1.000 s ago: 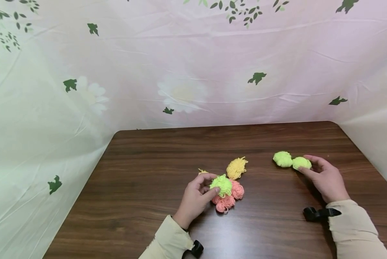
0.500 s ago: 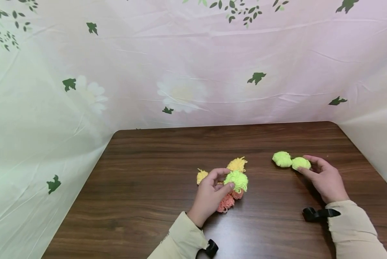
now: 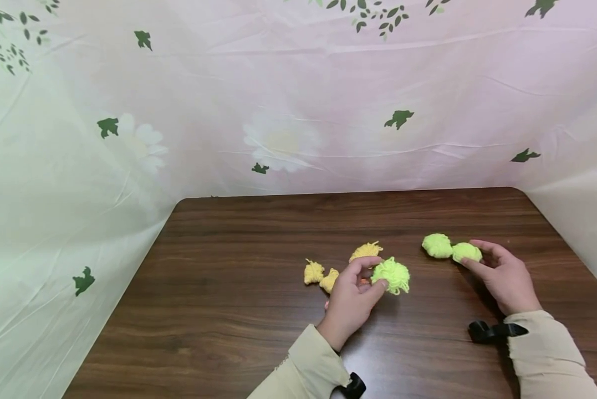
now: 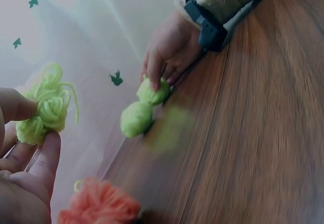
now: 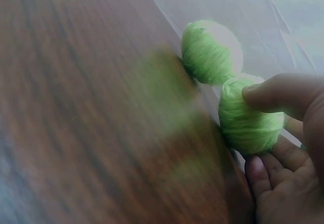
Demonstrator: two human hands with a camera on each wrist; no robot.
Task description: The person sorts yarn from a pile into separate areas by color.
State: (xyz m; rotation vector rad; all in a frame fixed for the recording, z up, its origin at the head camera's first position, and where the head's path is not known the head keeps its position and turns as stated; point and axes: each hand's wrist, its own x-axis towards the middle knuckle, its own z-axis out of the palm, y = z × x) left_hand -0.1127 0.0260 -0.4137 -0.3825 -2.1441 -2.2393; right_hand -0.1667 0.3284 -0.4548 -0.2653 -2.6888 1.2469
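Note:
Between thumb and fingers my left hand [image 3: 354,296] pinches a loose-stranded lime green yarn ball [image 3: 392,276], held above the table. Over on the right, my right hand [image 3: 506,280] holds a second green yarn ball [image 3: 466,252] on the tabletop, thumb on top in the right wrist view. Touching that one is another green yarn ball [image 3: 437,245]. Yellow yarn balls [image 3: 314,272] lie just left of and behind my left hand. Coral yarn [image 4: 104,204] shows below it in the left wrist view; in the head view the hand mostly covers it.
A dark wood-grain table [image 3: 218,310] has rounded far corners. A pale cloth [image 3: 298,100] printed with leaves and flowers hangs behind it and along both sides. Each wrist wears a black strap device [image 3: 495,331].
My left hand has carried the green yarn ball rightward, off from above the coral balls. More yellow balls now show beside it. The right hand stays in place.

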